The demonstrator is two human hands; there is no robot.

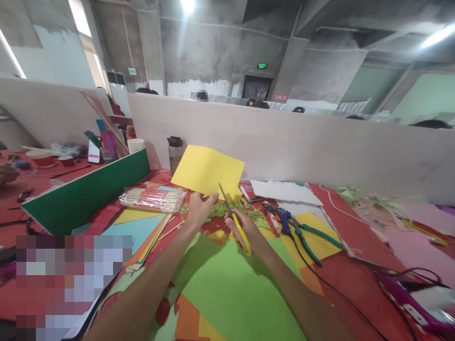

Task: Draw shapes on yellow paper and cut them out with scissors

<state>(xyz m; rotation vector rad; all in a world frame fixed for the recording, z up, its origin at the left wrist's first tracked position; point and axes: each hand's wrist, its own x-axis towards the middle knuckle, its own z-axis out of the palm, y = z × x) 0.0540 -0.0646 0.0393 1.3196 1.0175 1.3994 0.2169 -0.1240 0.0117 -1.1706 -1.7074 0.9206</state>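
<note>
A flat yellow paper sheet, probably light, flexible and best held by its edge, extends beyond the left grip pinching it, while the right grip clasps yellow-handled metal scissors.

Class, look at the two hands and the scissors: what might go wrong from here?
1. The scissors in the right hand point up close to the left hand, so a slip might nick it.

2. The yellow sheet is held up by its near edge, so it might bend and a cut could run crooked.

3. The black cord lies beside the right forearm, which might catch it.
</note>
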